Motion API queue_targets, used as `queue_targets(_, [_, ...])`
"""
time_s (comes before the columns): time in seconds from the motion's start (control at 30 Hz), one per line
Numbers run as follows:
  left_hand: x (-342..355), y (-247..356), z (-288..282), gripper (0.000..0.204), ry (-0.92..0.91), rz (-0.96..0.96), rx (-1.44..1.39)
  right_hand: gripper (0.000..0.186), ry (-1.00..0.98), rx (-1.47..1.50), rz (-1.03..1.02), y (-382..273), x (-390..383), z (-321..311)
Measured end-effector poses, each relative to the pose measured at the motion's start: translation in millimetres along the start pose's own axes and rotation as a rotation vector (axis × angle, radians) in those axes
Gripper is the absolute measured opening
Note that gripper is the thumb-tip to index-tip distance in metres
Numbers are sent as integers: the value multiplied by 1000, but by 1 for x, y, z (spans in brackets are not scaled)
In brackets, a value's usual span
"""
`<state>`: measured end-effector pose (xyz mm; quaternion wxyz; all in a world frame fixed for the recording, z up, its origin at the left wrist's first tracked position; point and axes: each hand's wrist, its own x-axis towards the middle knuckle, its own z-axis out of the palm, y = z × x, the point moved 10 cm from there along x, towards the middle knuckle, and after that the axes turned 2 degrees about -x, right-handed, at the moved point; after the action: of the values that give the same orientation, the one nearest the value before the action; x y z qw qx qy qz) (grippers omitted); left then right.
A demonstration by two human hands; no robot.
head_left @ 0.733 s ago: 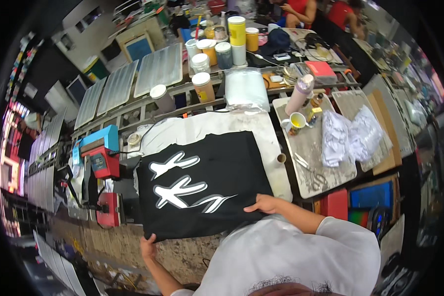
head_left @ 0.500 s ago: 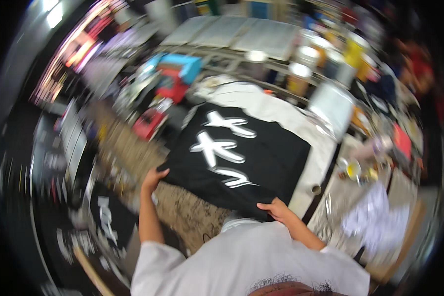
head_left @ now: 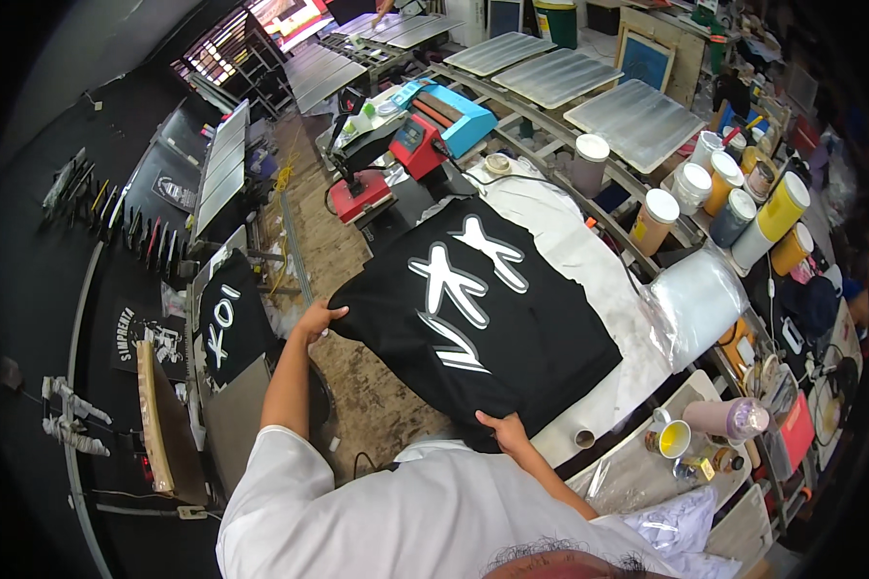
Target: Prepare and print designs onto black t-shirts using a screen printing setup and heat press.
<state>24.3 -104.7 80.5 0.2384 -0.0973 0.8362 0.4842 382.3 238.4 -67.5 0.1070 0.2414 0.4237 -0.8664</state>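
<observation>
A black shirt point(head_left: 550, 338) with large white, grey-edged lettering is spread in front of me, its far part lying over a white-covered table. My left hand point(head_left: 319, 318) is closed on its left near corner, lifting that edge off the table and out over the aisle. Pinched in my right hand point(head_left: 505, 431) is the near edge, close to my body. The fabric hangs in slack folds between the two hands. The fingertips under the cloth are hidden.
Beyond the shirt stands a red and blue heat press point(head_left: 425, 135). Flat metal boards point(head_left: 560, 77) line the back. Lidded ink jars point(head_left: 657, 217) crowd the right, near a clear plastic sheet point(head_left: 695, 289), a mug point(head_left: 668, 436) and a pink bottle point(head_left: 729, 420). Another black printed shirt point(head_left: 227, 314) lies left.
The view has swung leftward and sharpened from blur. Both hands keep their hold on the shirt, which now appears turned clockwise in the picture.
</observation>
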Motion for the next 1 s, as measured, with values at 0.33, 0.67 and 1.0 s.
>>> queue_targets(0.33, [-2,-28,35,25,-78,-55,-9,58,5,20,5,16,12,-11])
queue_targets(0.67, [-12,-24,49,29,110,81,-156,51,22,-100,-29,4,9,-11])
queue_targets(1.0, [-10,-45,57,41,50,47,-158,48,29,-65,-19,-4,1,-7])
